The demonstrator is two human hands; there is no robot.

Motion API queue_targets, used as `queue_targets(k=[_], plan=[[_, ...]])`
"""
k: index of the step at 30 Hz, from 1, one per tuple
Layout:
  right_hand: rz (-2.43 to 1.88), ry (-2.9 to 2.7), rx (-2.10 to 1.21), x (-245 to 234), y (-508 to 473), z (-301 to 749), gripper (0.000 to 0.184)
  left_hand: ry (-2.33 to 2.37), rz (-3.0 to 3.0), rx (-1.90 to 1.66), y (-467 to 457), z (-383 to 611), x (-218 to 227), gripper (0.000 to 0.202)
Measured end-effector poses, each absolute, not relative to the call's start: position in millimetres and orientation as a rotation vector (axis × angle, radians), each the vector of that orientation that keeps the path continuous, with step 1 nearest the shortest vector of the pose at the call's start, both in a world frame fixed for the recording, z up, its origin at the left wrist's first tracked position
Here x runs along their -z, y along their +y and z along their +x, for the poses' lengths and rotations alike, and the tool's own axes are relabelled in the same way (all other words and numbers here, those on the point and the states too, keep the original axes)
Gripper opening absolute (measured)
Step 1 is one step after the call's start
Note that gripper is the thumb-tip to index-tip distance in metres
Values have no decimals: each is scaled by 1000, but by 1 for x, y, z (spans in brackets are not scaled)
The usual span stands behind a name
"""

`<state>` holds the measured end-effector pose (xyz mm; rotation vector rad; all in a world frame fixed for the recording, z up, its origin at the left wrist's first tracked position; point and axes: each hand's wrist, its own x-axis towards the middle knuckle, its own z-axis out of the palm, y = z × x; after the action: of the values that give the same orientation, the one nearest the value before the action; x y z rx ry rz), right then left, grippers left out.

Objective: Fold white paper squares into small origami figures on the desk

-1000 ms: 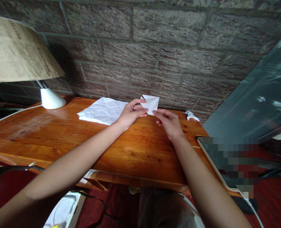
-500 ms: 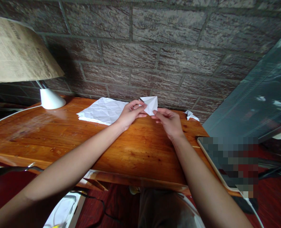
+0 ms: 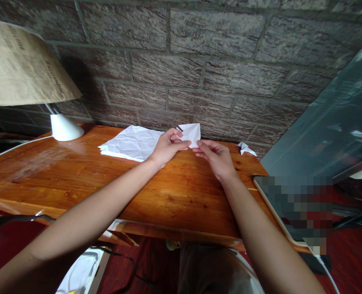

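Observation:
A small folded white paper [image 3: 192, 133] is held upright just above the far part of the wooden table [image 3: 77, 175]. My left hand [image 3: 167, 147], a ring on one finger, pinches its left edge between thumb and fingers. My right hand [image 3: 216, 158] pinches the paper's lower right corner with its fingertips. Both hands are closed on the paper, close together, near the brick wall.
A stack of creased white sheets [image 3: 130, 143] lies left of my hands. A small folded paper piece [image 3: 246, 148] sits at the back right. A lamp with a white base [image 3: 65, 127] and paper shade [image 3: 21, 67] stands at the far left. A tablet [image 3: 291, 208] lies at the right edge.
The folded paper has narrowed and shifted slightly left as my fingers pressed its sides together. Both hands stay almost in place.

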<state>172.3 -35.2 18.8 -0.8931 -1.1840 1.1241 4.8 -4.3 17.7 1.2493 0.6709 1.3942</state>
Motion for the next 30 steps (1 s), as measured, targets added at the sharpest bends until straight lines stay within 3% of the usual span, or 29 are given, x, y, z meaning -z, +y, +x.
queue_targets(k=[7,13,19,30], plan=[[-879,-1139,-1123,-18,-34,174,39,666,1246,-1433,-3,5,-18,57],[-909,-1154,-1062,-19,-34,174,39,737,1138,-1412,-9,7,-23,86],[-900,-1168,-1031,-21,-35,174,40,697,1096,-1230,-7,5,-23,44],[-969,-1214,-819,-21,-38,173,34,693,1073,-1229,-7,8,-18,44]])
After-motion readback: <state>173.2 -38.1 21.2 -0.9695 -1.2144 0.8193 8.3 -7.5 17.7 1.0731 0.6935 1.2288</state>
